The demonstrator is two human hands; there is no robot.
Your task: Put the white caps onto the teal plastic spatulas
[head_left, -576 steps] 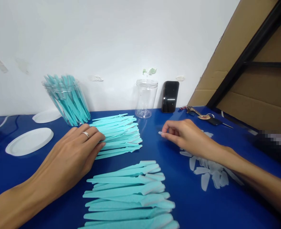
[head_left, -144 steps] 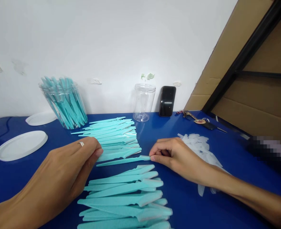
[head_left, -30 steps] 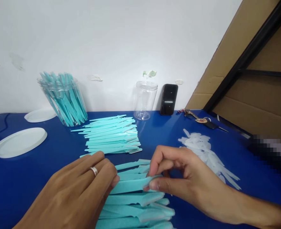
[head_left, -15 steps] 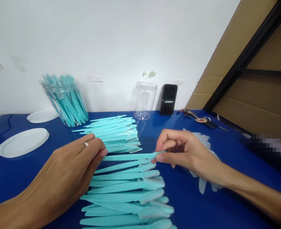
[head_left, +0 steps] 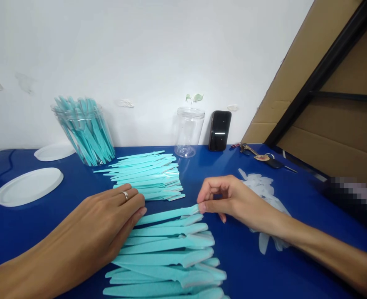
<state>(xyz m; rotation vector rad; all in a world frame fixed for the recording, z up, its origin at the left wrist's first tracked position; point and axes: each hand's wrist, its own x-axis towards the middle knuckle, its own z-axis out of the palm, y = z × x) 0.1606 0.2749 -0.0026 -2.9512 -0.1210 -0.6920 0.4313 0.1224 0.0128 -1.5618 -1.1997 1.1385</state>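
We are pinching the right end of one turquoise stick (head_left: 167, 214) between the thumb and forefinger of our right hand (head_left: 233, 199), and it is sitting at the far edge of the near row of sticks (head_left: 167, 258) on the blue table (head_left: 239, 265). Our left hand (head_left: 105, 220) is bending over its other end with the fingers drawn close together; they are covering it, so we cannot tell whether they are gripping or merely touching. Beyond, a far row of sticks (head_left: 152, 170) is lying. Translucent white pieces (head_left: 266, 189) are spreading out partly behind our right arm. Near the wall, a clear jar (head_left: 189, 133) is standing beside a phone (head_left: 220, 131).
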